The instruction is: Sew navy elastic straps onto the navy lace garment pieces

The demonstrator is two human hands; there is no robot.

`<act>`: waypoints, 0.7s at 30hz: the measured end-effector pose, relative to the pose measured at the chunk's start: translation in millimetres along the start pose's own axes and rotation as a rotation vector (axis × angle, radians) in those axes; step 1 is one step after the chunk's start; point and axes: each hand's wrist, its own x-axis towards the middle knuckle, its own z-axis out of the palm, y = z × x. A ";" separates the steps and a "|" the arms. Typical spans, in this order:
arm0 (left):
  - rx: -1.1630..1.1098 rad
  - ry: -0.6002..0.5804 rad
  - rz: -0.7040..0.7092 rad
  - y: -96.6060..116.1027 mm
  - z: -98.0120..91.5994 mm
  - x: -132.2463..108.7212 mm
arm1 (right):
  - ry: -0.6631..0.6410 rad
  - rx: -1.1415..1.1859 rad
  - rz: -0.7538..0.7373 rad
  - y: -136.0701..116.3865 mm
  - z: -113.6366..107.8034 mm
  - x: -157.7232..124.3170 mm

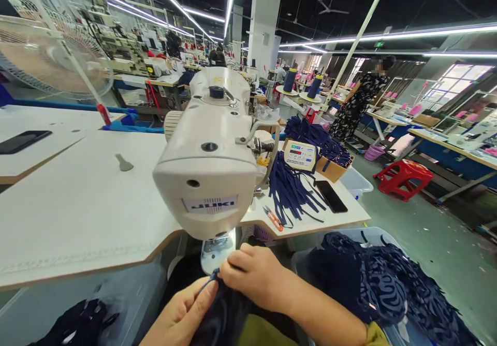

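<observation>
A dark navy garment piece (pixel 219 315) hangs from my two hands, just in front of the sewing machine (pixel 207 175). Thumb and fingers of my left hand (pixel 190 307) pinch its upper edge, where a thin blue strip shows. Right beside it, my right hand (pixel 258 276) has its fingers curled closed on the same edge. Behind my fingers is the machine's lit stitching plate (pixel 217 253); the cloth's edge lies close to it, and I cannot tell whether they touch.
Navy fabric strips (pixel 291 188), orange thread snips (pixel 274 218) and a phone (pixel 331 196) lie on the table's right. A bin of navy garments (pixel 373 279) stands low right, another bin (pixel 128 294) low left. A red stool (pixel 404 178) and a standing person (pixel 361 95) are beyond.
</observation>
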 end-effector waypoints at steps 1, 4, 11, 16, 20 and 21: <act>0.146 0.075 0.039 -1.9 -2.9 2.1 | 0.008 0.039 0.064 2.6 5.3 2.7; 0.670 0.510 0.320 -4.3 -7.4 6.5 | 0.047 0.255 0.287 5.2 15.9 8.8; 1.088 0.505 0.729 -9.4 15.8 -3.8 | 0.119 0.565 0.576 -5.5 20.3 13.5; 1.204 0.442 0.627 -26.4 19.1 -6.7 | 0.205 0.640 0.602 -5.0 27.9 14.0; 1.177 0.460 0.552 -19.8 12.3 -2.6 | 0.191 0.629 0.534 -4.5 26.0 11.9; 1.141 0.429 0.547 -16.1 12.1 -2.2 | 0.171 0.615 0.522 -4.2 24.8 11.4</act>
